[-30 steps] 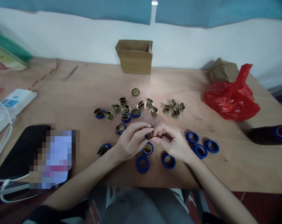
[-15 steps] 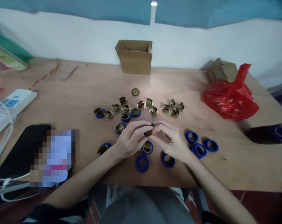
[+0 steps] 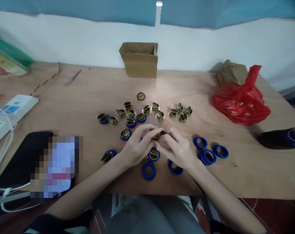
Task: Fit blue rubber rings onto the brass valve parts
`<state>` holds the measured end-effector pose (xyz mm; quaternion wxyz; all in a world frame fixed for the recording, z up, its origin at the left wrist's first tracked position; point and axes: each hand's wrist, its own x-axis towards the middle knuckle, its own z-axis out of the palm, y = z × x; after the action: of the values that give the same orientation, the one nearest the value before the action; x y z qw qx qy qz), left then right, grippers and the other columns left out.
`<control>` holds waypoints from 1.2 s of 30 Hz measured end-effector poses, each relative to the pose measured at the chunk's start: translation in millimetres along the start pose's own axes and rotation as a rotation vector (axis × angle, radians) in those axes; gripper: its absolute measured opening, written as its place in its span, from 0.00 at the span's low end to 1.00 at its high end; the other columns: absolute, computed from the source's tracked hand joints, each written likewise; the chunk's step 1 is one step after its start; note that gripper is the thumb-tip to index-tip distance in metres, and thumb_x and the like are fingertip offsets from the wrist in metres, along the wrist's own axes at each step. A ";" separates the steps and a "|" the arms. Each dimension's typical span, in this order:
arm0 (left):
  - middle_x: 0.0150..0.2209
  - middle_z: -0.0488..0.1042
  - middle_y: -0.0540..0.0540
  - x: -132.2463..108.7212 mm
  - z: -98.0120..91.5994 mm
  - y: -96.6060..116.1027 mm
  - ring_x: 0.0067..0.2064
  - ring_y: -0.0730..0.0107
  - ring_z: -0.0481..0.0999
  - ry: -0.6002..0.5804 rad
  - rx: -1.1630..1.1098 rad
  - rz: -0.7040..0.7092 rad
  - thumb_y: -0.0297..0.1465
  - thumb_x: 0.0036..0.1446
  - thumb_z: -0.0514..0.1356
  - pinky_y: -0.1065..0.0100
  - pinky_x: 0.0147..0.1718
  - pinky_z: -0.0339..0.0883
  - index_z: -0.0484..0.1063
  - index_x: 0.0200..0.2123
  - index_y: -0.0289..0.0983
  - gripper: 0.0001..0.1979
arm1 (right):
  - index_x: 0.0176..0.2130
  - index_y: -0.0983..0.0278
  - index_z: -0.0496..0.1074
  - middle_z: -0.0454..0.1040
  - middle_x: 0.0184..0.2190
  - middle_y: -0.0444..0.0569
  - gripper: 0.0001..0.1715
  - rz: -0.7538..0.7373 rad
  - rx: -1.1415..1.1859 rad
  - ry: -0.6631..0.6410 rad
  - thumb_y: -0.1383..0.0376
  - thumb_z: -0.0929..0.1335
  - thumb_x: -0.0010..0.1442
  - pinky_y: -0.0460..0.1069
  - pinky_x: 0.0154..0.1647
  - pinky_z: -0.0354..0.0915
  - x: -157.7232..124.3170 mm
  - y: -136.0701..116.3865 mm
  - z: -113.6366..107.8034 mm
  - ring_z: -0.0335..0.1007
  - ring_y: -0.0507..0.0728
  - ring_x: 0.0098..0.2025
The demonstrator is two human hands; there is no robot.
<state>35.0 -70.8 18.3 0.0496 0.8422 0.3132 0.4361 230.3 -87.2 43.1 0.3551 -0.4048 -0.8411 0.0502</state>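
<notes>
Near the middle of the table, my left hand (image 3: pixel 137 145) and my right hand (image 3: pixel 178 149) meet, fingers bent and closed around a round brass-coloured metal piece with a flap (image 3: pixel 157 136). Fingers hide much of it. Just below sits a similar brass piece inside a blue ring (image 3: pixel 153 154). Closer to me lie an empty blue ring (image 3: pixel 148 171) and another blue ring (image 3: pixel 176 168) partly under my right hand. More brass pieces with raised flaps (image 3: pixel 131 113) stand beyond my hands, some set in blue rings.
Several loose blue rings (image 3: pixel 208 157) lie on the right. A cardboard box (image 3: pixel 141 66) stands against the wall. A red plastic bag (image 3: pixel 242 104) and a dark bottle (image 3: pixel 281 138) are at the right; a black phone (image 3: pixel 24 159) and a white power strip (image 3: pixel 13 112) at the left.
The brass piece has turned between my fingers and shows more of its metal side. My right-hand fingers have curled in more. The other pieces and rings stay put.
</notes>
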 end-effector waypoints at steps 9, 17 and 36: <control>0.63 0.74 0.36 -4.6 6.1 -2.9 0.64 0.60 0.75 0.053 -0.189 0.009 0.17 0.65 0.57 0.59 0.62 0.75 0.68 0.62 0.35 0.23 | 0.33 0.61 0.73 0.75 0.33 0.50 0.14 -0.053 -0.125 -0.003 0.66 0.65 0.72 0.48 0.33 0.74 0.9 -7.5 -1.7 0.75 0.54 0.33; 0.64 0.73 0.34 -5.1 6.3 -4.6 0.63 0.59 0.76 0.059 -0.286 -0.008 0.18 0.63 0.61 0.61 0.60 0.76 0.68 0.61 0.35 0.24 | 0.33 0.61 0.74 0.78 0.34 0.52 0.15 -0.073 -0.136 -0.028 0.67 0.64 0.73 0.51 0.36 0.76 -1.8 -7.1 -1.3 0.77 0.56 0.34; 0.61 0.75 0.34 -8.0 8.8 -0.7 0.63 0.59 0.76 0.001 -0.272 -0.026 0.21 0.62 0.65 0.59 0.59 0.76 0.64 0.66 0.35 0.30 | 0.46 0.59 0.68 0.76 0.34 0.45 0.06 0.233 0.233 0.071 0.61 0.69 0.71 0.48 0.33 0.72 -1.5 -8.2 0.1 0.73 0.53 0.29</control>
<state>38.0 -73.2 7.0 0.1686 0.8233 0.2620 0.4744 225.5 -93.7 45.2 0.4207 -0.4572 -0.7640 0.1738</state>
